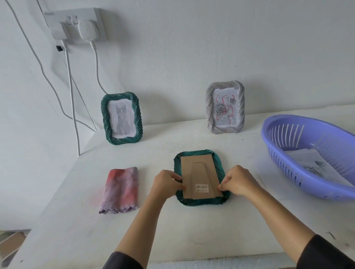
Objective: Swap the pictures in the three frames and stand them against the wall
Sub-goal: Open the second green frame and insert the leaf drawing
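Note:
A green twisted-rim frame (217, 160) lies face down in the middle of the white table (181, 231), its brown cardboard back (199, 175) with a barcode sticker facing up. My left hand (166, 184) pinches the left edge of the cardboard back. My right hand (237, 181) pinches its right edge near the lower corner. A second green frame (122, 118) with a cat drawing stands against the wall at the back left. A silver frame (225, 107) with a rose picture stands against the wall at the back right.
A folded pink and purple cloth (120, 190) lies left of the flat frame. A purple plastic basket (326, 157) with loose printed pictures (313, 162) inside sits at the right. White cables (72, 101) hang from a wall socket (75, 25) down behind the table's left corner.

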`<act>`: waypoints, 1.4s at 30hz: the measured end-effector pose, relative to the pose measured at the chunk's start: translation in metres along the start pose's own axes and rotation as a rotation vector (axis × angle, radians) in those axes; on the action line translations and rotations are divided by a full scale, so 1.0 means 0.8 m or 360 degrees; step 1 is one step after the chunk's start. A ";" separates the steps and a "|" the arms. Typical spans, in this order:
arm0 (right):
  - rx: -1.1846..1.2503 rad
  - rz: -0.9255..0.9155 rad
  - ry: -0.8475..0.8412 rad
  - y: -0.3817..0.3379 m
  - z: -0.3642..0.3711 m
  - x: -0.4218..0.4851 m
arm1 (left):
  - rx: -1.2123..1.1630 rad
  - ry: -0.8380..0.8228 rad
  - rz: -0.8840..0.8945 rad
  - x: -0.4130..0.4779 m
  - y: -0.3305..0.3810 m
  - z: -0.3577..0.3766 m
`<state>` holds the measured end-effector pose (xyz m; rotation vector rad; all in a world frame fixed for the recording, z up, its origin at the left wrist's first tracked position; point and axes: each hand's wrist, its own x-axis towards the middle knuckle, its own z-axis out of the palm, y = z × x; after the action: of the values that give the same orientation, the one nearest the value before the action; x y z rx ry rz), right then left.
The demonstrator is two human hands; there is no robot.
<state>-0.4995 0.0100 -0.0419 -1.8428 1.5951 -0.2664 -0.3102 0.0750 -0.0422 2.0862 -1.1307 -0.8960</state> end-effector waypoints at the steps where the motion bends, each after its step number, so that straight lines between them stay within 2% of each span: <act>1: 0.0021 0.0004 0.0031 0.000 0.002 -0.001 | 0.0004 -0.0002 0.0011 -0.001 -0.001 0.000; 7: 0.0054 -0.0029 0.0140 0.007 0.012 -0.008 | 0.0092 0.0034 0.0148 -0.007 -0.012 0.003; 11: -0.0006 -0.0325 0.0171 0.010 0.002 -0.021 | 0.0348 0.0167 0.0468 -0.014 -0.015 -0.004; 14: -0.0186 -0.0609 -0.0015 0.014 -0.005 -0.030 | 0.0456 -0.0069 0.0660 -0.019 -0.018 -0.013; 17: -0.0312 -0.0717 -0.0071 0.021 -0.007 -0.030 | 0.0534 -0.0251 0.0741 -0.020 -0.023 -0.018; 26: -0.0670 -0.0942 -0.0182 0.018 -0.013 -0.033 | 0.0794 -0.0197 0.0944 -0.031 -0.025 -0.017; 32: -0.0774 -0.1061 -0.0057 0.023 -0.004 -0.040 | 0.0894 -0.0082 0.0972 -0.041 -0.034 -0.009; 37: -0.0702 -0.1097 0.0085 0.024 0.004 -0.040 | 0.0746 -0.0010 0.0921 -0.039 -0.035 -0.004; 42: -0.0596 -0.1000 0.0059 0.021 0.003 -0.039 | 0.0636 -0.0008 0.0872 -0.028 -0.034 -0.006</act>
<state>-0.5190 0.0396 -0.0453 -2.6197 1.0932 -0.2883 -0.3031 0.1075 -0.0539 1.8944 -1.8814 -0.4334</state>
